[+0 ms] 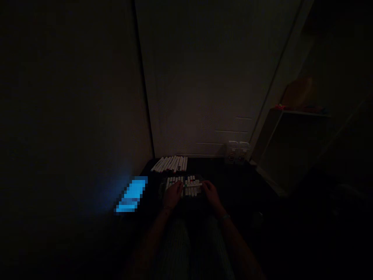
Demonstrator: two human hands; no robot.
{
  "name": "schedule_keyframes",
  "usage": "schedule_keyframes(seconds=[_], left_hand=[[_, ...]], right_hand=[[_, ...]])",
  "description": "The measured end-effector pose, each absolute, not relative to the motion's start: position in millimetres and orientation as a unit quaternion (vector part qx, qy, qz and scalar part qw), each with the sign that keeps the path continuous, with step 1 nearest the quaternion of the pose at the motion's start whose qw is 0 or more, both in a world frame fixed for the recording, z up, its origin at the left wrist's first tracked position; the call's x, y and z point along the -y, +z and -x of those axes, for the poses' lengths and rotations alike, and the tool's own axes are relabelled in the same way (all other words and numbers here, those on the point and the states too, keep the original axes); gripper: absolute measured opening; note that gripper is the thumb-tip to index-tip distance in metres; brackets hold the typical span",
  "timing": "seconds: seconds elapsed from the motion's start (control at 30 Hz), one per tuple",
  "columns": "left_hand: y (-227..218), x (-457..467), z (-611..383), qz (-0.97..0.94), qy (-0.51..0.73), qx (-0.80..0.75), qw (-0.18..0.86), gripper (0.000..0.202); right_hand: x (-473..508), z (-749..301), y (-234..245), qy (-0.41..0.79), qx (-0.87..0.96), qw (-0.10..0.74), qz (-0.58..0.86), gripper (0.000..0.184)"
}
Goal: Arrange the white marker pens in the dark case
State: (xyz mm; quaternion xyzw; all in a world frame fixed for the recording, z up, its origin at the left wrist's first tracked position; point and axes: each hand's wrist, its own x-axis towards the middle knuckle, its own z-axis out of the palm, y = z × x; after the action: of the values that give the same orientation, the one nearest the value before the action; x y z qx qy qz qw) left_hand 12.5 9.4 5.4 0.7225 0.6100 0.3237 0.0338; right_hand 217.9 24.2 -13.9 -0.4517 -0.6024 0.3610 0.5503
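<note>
A white marker (193,185) lies level between my two hands, its ends towards them. My right hand (210,192) pinches its right end. My left hand (174,193) is closed at its left end, above the case, though the darkness blurs the fingertips. Beneath them a clear case (162,187) holds several upright white markers with differently coloured marks on their ends. Behind the case, a loose row of white markers (171,164) lies side by side on the dark tabletop (210,167).
A glowing blue, pixelated screen (132,195) is to the left. Two clear plastic packages (237,152) stand at the back right against a pale panel (204,89). Further right is a shelf unit (303,112) with an orange object (300,91) on top. The room is very dark.
</note>
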Motion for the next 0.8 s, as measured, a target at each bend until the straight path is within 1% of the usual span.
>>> schedule_keyframes(seconds=[0.8], left_hand=[[10.5, -6.6, -13.8, -0.715, 0.321, -0.619, 0.046, 0.029]], right_hand=[[-21.8, -217.4, -10.0, 0.368, 0.598, 0.548, 0.455, 0.031]])
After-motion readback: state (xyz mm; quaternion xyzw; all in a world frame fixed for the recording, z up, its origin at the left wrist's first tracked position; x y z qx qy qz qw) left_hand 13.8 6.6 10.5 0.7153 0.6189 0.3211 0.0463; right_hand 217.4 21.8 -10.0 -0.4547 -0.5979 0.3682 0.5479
